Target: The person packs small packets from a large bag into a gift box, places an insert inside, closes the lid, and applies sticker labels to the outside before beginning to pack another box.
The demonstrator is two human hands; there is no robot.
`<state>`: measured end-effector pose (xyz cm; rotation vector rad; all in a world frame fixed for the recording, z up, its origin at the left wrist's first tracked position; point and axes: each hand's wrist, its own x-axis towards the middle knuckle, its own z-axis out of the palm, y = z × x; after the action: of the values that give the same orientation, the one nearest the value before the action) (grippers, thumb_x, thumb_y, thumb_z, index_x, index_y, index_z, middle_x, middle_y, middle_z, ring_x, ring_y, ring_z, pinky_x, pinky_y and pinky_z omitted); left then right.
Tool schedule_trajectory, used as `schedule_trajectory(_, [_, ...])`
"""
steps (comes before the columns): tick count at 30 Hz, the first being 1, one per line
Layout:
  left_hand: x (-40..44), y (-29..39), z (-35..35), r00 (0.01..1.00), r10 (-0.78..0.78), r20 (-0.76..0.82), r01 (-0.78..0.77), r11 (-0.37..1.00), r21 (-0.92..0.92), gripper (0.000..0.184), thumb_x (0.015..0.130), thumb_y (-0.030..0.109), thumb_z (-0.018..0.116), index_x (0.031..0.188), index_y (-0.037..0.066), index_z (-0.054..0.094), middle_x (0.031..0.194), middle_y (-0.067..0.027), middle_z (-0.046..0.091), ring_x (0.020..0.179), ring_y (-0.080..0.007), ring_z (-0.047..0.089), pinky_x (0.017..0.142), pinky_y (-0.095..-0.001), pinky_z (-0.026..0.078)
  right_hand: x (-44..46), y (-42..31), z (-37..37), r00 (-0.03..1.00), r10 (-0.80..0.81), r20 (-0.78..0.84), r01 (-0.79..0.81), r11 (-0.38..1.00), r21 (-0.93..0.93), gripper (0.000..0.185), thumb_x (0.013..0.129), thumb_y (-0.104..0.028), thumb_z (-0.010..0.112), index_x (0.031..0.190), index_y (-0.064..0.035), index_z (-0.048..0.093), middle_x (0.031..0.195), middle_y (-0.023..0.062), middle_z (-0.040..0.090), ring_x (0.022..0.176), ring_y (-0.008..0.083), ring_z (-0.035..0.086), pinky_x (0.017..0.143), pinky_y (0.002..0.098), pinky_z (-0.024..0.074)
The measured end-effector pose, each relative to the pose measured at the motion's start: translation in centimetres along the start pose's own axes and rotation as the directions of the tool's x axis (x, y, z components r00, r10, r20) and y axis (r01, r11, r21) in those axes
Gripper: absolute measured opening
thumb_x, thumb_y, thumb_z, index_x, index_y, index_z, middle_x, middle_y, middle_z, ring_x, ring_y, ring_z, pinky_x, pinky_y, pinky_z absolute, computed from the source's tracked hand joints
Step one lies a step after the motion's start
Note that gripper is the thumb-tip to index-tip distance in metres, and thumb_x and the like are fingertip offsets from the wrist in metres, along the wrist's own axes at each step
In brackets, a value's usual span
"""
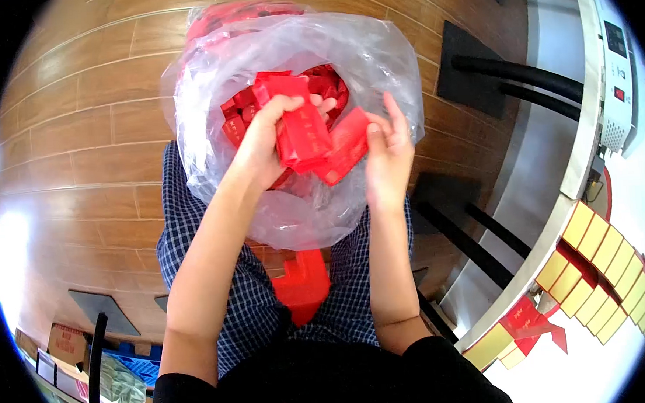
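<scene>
My left hand point(263, 135) is closed around several flat red packets point(305, 132) with faint gold print, the thumb lying on top. In my right hand point(389, 149) one more red packet point(346, 147) is pinched between thumb and fingers, its near end beside the stack. Both hands are over a large clear plastic bag point(372, 43), whose mouth is folded open. Inside it lie many loose red packets point(238, 118), partly hidden by my left hand. The bag stands in front of my knees.
Between my legs is a red plastic stool point(302, 288). To the right, a white table point(606, 376) carries rows of yellow boxes point(599, 258), a red paper piece point(529, 322) and a white machine point(617, 87). Black table legs point(522, 78) stand below. A cardboard box point(69, 342) sits lower left.
</scene>
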<state>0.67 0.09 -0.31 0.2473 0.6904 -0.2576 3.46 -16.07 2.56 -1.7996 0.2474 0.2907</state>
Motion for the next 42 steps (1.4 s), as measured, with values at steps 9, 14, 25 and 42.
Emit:
schedule_trajectory(9, [0.0, -0.4, 0.5, 0.982, -0.064, -0.180, 0.096, 0.980, 0.177, 0.040, 0.090, 0.043, 0.063, 0.103, 0.006, 0.058, 0.087, -0.0054, 0.064, 0.077, -0.0177, 0.064, 0.071, -0.0314, 0.055, 1.6, -1.3, -2.5, 0.932, -0.172, -0.318, 0.255, 0.937, 0.240, 0.029, 0.096, 0.000, 0.047, 0.123, 0.0018, 0.054, 0.120, 0.0100, 0.057, 0.107, 0.0149, 0.053, 0.096, 0.0288, 0.0406])
schedule_trajectory(14, [-0.8, -1.5, 1.5, 0.965, -0.264, 0.005, 0.259, 0.950, 0.172, 0.048, 0.086, 0.055, 0.063, 0.101, 0.010, 0.060, 0.089, -0.0037, 0.064, 0.078, -0.0165, 0.061, 0.075, -0.0319, 0.052, -1.2, -1.9, 1.2, 0.818, -0.530, -0.226, 0.524, 0.847, -0.088, 0.006, 0.096, -0.003, 0.047, 0.098, -0.0011, 0.052, 0.102, 0.0104, 0.056, 0.098, 0.0171, 0.056, 0.093, 0.0323, 0.0438])
schedule_trajectory(25, [-0.6, -2.7, 0.5, 0.949, 0.240, 0.203, -0.309, 0.591, 0.745, 0.085, 0.078, 0.033, 0.074, 0.142, 0.007, 0.024, 0.125, -0.0176, 0.052, 0.117, -0.0291, 0.053, 0.098, -0.0376, 0.043, -2.7, -1.0, -1.5, 0.977, -0.202, 0.062, 0.208, 0.971, -0.120, 0.018, 0.098, -0.013, 0.049, 0.102, 0.0003, 0.059, 0.095, 0.0085, 0.060, 0.093, 0.0169, 0.057, 0.089, 0.0298, 0.0437])
schedule_trajectory(42, [-2.1, -2.1, 1.6, 0.995, -0.021, 0.100, -0.098, 0.062, 0.993, 0.104, 0.070, 0.019, 0.072, 0.152, 0.021, 0.008, 0.125, -0.0264, 0.046, 0.111, -0.0430, 0.054, 0.095, -0.0444, 0.044, 1.8, -1.9, 0.0, 0.744, -0.486, 0.458, 0.660, 0.429, -0.617, 0.010, 0.077, -0.001, 0.066, 0.087, -0.0011, 0.065, 0.088, 0.0113, 0.064, 0.081, 0.0295, 0.059, 0.074, 0.0388, 0.0490])
